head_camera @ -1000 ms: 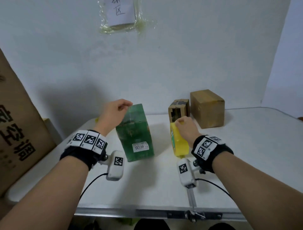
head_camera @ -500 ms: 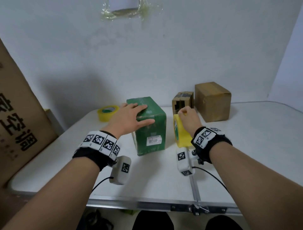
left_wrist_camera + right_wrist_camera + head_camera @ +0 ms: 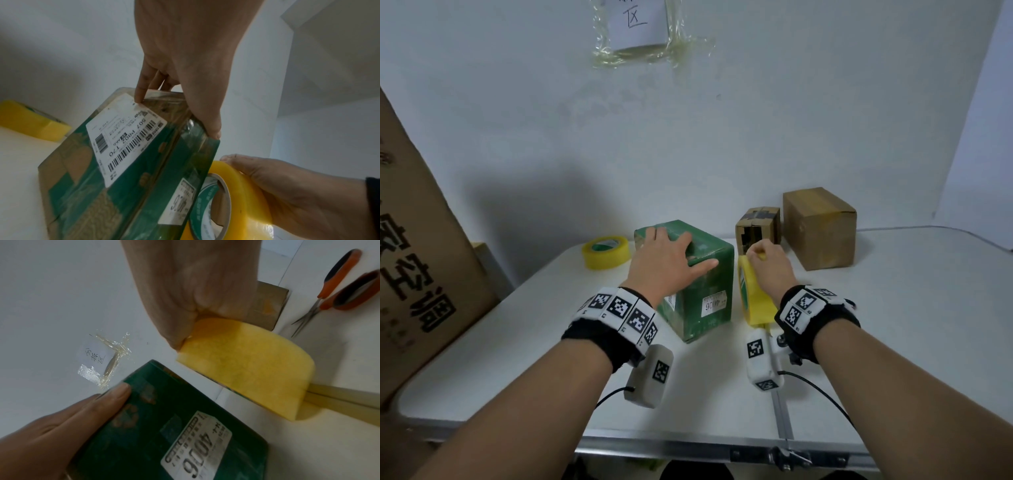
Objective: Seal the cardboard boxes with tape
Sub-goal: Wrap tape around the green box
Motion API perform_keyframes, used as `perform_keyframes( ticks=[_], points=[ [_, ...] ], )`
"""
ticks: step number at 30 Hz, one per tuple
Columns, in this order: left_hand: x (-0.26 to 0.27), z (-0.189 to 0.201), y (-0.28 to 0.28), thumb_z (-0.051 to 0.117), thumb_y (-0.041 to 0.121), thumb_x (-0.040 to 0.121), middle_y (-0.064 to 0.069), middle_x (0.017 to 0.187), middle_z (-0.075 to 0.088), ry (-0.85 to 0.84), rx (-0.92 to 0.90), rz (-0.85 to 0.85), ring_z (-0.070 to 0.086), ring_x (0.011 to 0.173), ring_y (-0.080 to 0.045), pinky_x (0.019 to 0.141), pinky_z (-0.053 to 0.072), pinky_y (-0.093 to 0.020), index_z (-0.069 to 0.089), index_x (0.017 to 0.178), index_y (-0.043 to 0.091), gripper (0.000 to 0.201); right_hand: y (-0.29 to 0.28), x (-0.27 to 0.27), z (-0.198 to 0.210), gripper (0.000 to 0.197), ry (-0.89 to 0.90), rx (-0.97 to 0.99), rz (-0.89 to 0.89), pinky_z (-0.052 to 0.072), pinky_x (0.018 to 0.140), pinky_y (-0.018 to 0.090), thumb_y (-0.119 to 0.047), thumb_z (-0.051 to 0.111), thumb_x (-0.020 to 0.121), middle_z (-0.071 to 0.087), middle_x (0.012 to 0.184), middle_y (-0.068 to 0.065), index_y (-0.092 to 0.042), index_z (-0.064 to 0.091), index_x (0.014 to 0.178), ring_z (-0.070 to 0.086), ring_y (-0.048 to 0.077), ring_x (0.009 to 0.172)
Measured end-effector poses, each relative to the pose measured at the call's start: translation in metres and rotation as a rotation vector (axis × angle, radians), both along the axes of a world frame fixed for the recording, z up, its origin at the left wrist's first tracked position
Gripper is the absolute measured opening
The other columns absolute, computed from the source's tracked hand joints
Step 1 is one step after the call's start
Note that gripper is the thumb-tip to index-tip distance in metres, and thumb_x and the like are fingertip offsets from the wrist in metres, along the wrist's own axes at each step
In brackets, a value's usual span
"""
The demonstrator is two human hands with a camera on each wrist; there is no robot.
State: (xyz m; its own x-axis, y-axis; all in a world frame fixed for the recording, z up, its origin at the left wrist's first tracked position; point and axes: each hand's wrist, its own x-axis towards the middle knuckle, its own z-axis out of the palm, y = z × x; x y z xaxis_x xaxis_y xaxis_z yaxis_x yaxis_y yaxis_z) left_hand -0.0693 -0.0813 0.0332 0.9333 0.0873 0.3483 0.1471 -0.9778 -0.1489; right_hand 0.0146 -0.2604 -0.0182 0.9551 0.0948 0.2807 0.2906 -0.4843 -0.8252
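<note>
Green box stands upright mid-worktop. Left hand lies flat on its top, fingers straight. Right hand grips the tape roll, on edge just right of the box; nearest to start the strip.

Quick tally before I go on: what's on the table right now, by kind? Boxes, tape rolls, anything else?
Cardboard boxes: 3, the green box, the small brown box and the larger brown box
Yellow tape rolls: 2, the one the right hand grips and the flat-lying one
Scissors: 1, right wrist view only
Total: 6
</note>
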Motion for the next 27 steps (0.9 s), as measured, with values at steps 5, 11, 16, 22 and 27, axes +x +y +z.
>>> perform_keyframes(
  ticks=[5,11,16,22,27],
  points=[
    [0.002,0.003,-0.005,0.011,0.082,0.082,-0.022,0.130,0.048,0.025,-0.015,0.005,0.034,0.127,-0.036,0.103,0.035,-0.044,0.047,0.136,0.023,0.087,-0.001,-0.007,0.002,0.020,0.003,-0.020,-0.001,0.032,0.088,0.021,-0.019,0.045,0.102,0.047,0.125,0.011,-0.009,0.057,0.115,0.044,0.014,0.092],
    [-0.001,0.001,0.006,0.016,0.079,0.086,-0.015,0.136,0.046,-0.013,-0.217,-0.030,0.035,0.129,-0.033,0.107,0.033,-0.046,0.049,0.138,0.033,0.077,-0.005,-0.009,0.004,0.021,0.018,-0.014,0.014,0.034,0.089,0.024,-0.021,0.045,0.102,0.047,0.126,0.009,-0.011,0.058,0.116,0.045,0.014,0.095],
    [-0.004,0.008,0.008,0.010,0.074,0.091,-0.011,0.137,0.047,-0.021,-0.206,-0.008,0.036,0.132,-0.030,0.109,0.027,-0.051,0.040,0.142,0.043,0.067,-0.008,-0.015,0.005,0.018,0.021,0.022,0.028,0.037,0.091,0.026,-0.021,0.048,0.101,0.049,0.124,0.007,-0.013,0.059,0.112,0.048,0.015,0.097],
    [-0.004,0.038,-0.023,0.046,0.031,0.101,-0.002,0.126,0.057,-0.272,-0.422,-0.312,0.049,0.115,-0.020,0.101,0.043,-0.039,0.049,0.139,0.024,0.039,-0.026,-0.030,0.018,0.013,0.086,0.144,0.110,0.044,0.088,0.030,-0.019,0.053,0.099,0.057,0.094,-0.010,-0.015,0.063,0.105,0.053,0.015,0.100],
    [-0.005,0.028,-0.088,0.054,0.015,0.097,0.004,0.121,0.063,0.085,-0.686,-0.485,0.059,0.106,-0.011,0.088,0.045,-0.016,0.058,0.128,0.023,0.032,-0.036,-0.041,0.027,0.020,0.160,0.145,0.127,0.046,0.081,0.031,-0.010,0.045,0.098,0.060,0.093,-0.006,-0.016,0.064,0.098,0.056,0.017,0.098]
  ],
)
